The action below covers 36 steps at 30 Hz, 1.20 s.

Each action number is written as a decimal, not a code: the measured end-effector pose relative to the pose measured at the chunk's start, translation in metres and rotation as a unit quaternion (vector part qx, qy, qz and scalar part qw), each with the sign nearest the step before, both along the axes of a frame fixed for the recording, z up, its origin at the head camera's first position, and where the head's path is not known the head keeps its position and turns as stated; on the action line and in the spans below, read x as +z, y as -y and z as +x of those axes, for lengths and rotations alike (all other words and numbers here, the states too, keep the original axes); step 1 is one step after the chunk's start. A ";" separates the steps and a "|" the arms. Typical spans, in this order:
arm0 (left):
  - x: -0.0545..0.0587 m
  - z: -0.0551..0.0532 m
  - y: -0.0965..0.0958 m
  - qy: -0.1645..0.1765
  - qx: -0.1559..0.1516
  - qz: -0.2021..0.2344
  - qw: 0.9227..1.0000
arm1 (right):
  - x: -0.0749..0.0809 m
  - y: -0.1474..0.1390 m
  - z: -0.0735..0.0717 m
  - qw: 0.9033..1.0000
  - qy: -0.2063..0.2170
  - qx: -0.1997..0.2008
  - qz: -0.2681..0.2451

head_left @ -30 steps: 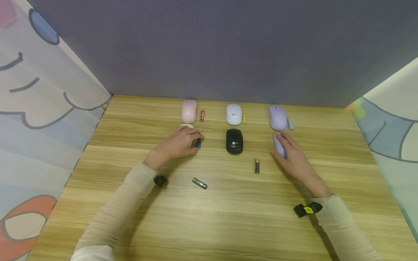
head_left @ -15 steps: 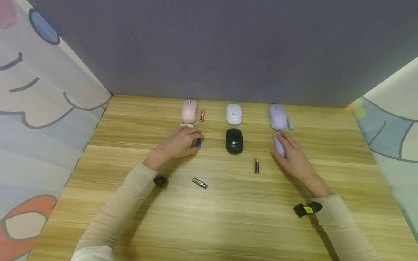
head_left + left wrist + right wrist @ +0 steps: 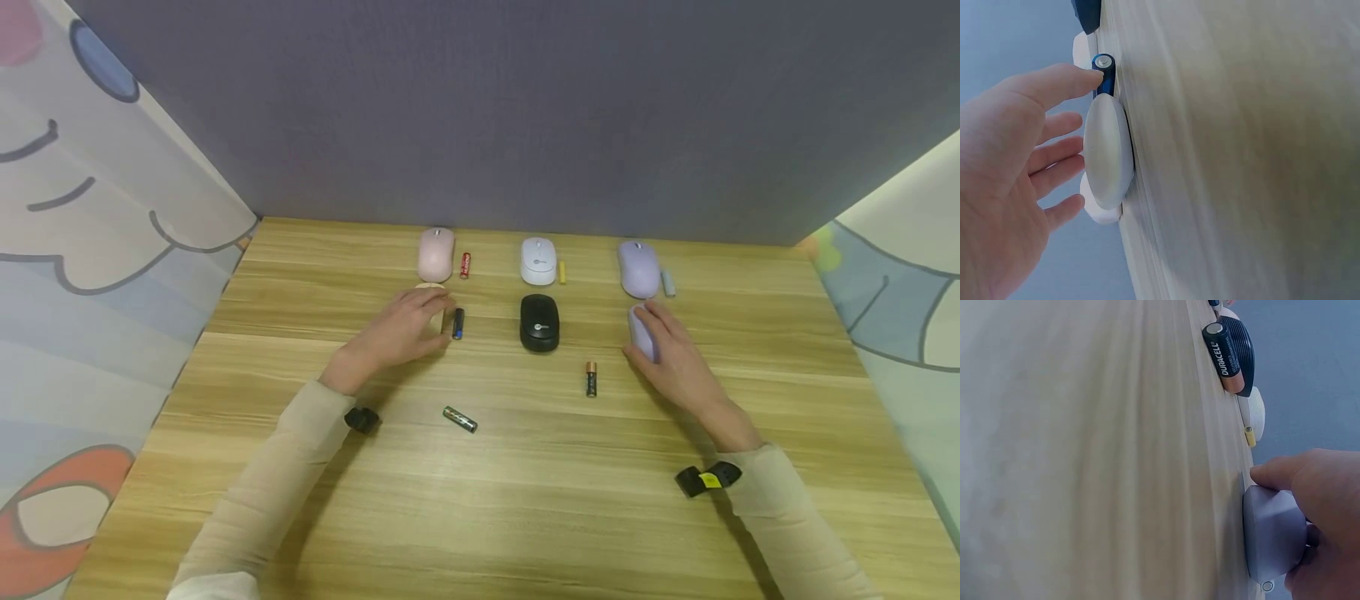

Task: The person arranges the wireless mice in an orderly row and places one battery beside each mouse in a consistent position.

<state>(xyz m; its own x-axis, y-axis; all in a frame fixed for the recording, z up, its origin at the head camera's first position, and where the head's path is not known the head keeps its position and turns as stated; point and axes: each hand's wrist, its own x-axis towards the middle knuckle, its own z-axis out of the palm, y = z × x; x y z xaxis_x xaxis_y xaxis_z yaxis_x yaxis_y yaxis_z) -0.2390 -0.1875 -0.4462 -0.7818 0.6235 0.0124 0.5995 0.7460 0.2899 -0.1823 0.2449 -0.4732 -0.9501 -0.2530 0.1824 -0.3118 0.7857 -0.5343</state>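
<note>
My left hand hovers over a cream mouse, its fingers loosely spread and holding nothing. A dark blue battery lies just right of that mouse, and in the left wrist view my thumb appears in front of it. My right hand grips a small lavender mouse, with the thumb along its left side; its far side is hidden by my fingers. Behind it sits a larger purple mouse with a grey battery at its side.
Further back stand a pink mouse, a red battery, a white mouse and a yellow battery. Between my hands are a black mouse and a Duracell battery. A green-silver battery lies nearer. A grey panel closes the back.
My left hand has let go of the dark blue battery and drawn slightly to the left, uncovering it. The right hand has stayed on the lavender mouse.
</note>
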 end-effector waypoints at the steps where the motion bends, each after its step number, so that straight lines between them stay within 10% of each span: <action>1: 0.000 0.000 0.001 0.001 0.003 0.001 1.000 | 0.000 0.000 0.000 1.000 0.000 0.001 0.000; 18: 0.002 0.008 0.007 0.009 0.037 0.008 0.999 | 0.007 0.001 0.004 1.000 0.010 0.007 -0.001; 36: 0.000 0.006 0.008 0.014 0.037 0.019 0.999 | 0.008 0.013 0.020 0.993 -0.037 0.110 0.006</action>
<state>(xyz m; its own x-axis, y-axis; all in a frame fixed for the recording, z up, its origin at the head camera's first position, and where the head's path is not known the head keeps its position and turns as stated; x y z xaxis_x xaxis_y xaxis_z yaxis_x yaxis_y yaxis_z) -0.2333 -0.1959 -0.4460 -0.8260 0.5636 0.0132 0.5346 0.7757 0.3353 -0.1623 0.2319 -0.4655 -0.8555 -0.4564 0.2448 -0.5150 0.7000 -0.4947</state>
